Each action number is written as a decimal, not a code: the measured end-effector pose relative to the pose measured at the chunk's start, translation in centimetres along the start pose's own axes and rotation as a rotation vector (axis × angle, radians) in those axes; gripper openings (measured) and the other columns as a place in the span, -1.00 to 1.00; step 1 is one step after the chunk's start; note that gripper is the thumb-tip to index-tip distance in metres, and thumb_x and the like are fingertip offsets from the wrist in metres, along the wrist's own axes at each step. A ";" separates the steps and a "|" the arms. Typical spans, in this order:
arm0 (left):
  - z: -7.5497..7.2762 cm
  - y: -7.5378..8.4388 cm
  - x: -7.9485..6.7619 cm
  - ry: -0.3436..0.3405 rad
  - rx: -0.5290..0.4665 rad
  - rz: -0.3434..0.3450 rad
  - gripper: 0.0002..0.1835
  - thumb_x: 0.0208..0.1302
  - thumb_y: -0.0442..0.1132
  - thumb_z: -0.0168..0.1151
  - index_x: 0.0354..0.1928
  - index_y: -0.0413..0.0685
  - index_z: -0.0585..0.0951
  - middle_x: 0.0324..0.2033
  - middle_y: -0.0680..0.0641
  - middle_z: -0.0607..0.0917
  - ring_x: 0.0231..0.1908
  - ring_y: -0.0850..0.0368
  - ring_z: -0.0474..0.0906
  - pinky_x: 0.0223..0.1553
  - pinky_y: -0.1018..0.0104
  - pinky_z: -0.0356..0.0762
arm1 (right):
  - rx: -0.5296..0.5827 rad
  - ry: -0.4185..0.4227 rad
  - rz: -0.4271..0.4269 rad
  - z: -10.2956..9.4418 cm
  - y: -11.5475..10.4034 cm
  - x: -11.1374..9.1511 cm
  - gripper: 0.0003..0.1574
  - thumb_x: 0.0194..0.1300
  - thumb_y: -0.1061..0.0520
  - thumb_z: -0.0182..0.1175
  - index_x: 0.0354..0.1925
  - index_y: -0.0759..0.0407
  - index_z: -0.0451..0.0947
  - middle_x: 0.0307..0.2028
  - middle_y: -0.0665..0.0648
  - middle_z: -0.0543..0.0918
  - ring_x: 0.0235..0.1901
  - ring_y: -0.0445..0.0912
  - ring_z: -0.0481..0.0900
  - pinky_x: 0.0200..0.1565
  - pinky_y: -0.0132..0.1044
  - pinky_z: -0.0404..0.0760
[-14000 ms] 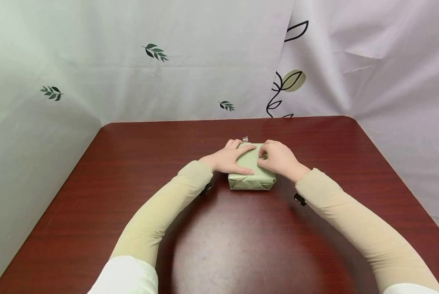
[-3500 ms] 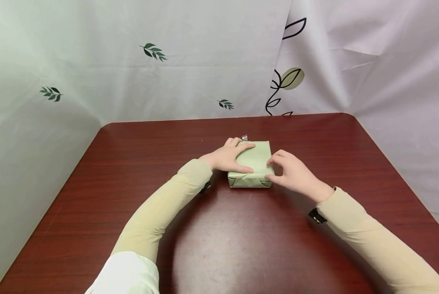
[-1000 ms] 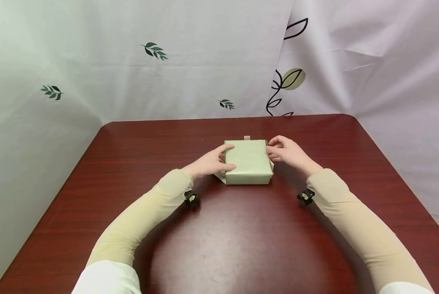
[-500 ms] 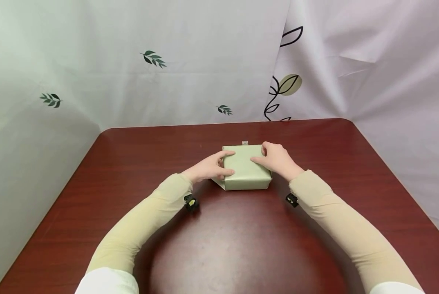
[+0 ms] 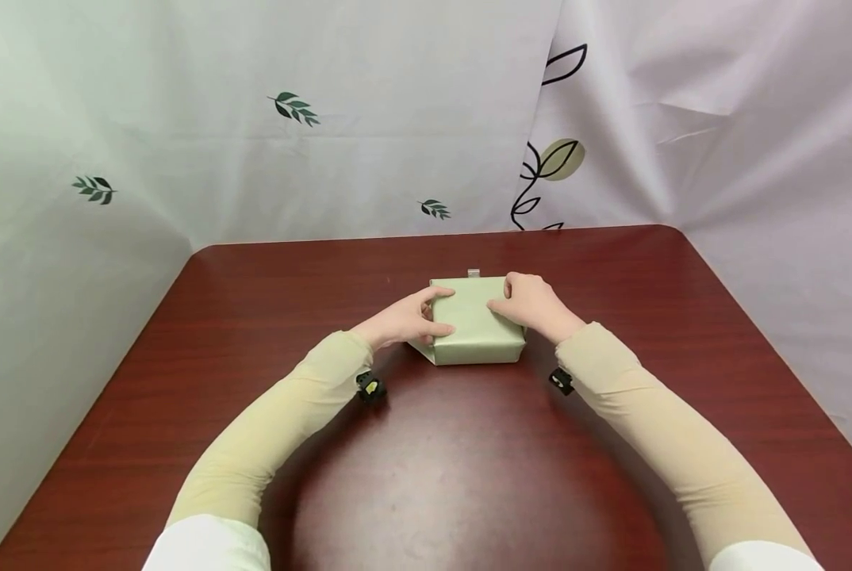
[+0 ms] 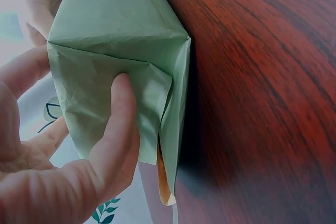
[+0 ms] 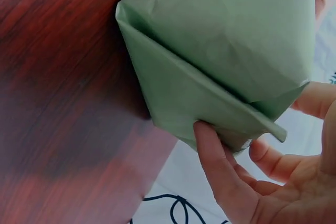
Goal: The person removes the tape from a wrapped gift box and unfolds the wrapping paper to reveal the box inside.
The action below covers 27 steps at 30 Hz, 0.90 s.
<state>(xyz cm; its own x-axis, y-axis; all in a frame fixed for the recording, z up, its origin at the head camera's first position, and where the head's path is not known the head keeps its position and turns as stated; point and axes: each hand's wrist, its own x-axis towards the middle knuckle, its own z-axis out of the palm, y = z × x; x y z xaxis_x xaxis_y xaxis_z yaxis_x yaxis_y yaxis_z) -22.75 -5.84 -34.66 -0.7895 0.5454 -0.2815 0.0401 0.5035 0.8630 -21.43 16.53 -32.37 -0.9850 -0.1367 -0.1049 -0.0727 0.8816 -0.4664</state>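
Note:
A box wrapped in pale green paper [image 5: 473, 321] lies on the table, its smooth long side facing me. My left hand [image 5: 402, 319] holds its left end, with two fingertips on the top and other fingers down the side. In the left wrist view, one finger presses the folded end flap [image 6: 86, 90], and a loose paper layer [image 6: 172, 129] stands away beside it. My right hand [image 5: 535, 305] grips the right end, thumb on top and fingers over the far corner. In the right wrist view, its fingers touch a slanting paper fold [image 7: 181, 87] that gapes from the end.
A small, shiny clear tab [image 5: 473, 273] sticks up behind the box's far edge. The dark red wooden table [image 5: 269, 285] is enclosed by white leaf-print cloth [image 5: 369, 159] at the back and sides. A small black wrist camera [image 5: 371, 388] hangs under each sleeve.
Since 3.5 s ago the box has turned, so its folded ends point left and right. My left hand has moved from the top to the left end; my right hand has moved onto the right end.

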 end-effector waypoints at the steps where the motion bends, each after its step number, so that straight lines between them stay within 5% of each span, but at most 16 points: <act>1: 0.0 0.0 0.0 0.001 -0.001 -0.003 -0.23 0.18 -0.29 0.31 0.41 0.10 0.20 -0.42 -0.10 0.47 -0.58 0.17 0.48 -0.38 0.38 0.54 | -0.003 -0.002 -0.001 0.0 -0.1 0.0 -0.69 0.18 0.01 0.14 -0.45 0.21 0.31 -0.58 0.09 0.36 -0.55 -0.05 0.38 -0.48 -0.30 0.33; 11: -0.1 0.2 0.0 0.017 -0.014 -0.026 -0.24 0.18 -0.28 0.32 0.39 0.14 0.23 -0.43 -0.08 0.42 -0.54 0.19 0.46 -0.39 0.39 0.53 | -0.054 0.014 0.015 0.0 -0.8 0.2 -0.77 0.07 0.06 0.10 -0.49 0.21 0.35 -0.59 0.11 0.40 -0.59 -0.06 0.38 -0.55 -0.31 0.32; 21: 0.1 0.1 0.0 0.012 -0.026 -0.012 -0.25 0.18 -0.33 0.30 0.39 0.07 0.22 -0.44 -0.08 0.40 -0.58 0.18 0.47 -0.39 0.37 0.55 | -0.097 -0.030 -0.058 -0.7 -0.4 0.1 -0.89 0.05 0.20 0.06 -0.56 0.21 0.40 -0.59 0.08 0.43 -0.56 -0.08 0.37 -0.49 -0.33 0.31; 27: 0.1 0.1 0.1 0.012 -0.029 -0.018 -0.25 0.18 -0.33 0.30 0.39 0.07 0.22 -0.45 -0.07 0.39 -0.58 0.19 0.47 -0.39 0.37 0.55 | -0.059 -0.061 -0.041 -0.8 -0.3 -0.1 -0.67 0.21 0.00 0.19 -0.49 0.22 0.43 -0.60 0.06 0.47 -0.59 -0.10 0.43 -0.50 -0.33 0.36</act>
<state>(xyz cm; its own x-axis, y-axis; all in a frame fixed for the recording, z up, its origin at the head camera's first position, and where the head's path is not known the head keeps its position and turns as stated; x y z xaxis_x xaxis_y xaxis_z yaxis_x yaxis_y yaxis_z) -22.74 -5.69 -34.69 -0.7973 0.5283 -0.2919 0.0082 0.4930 0.8700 -21.43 16.64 -31.52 -0.9697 -0.1991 -0.1412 -0.1237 0.8995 -0.4190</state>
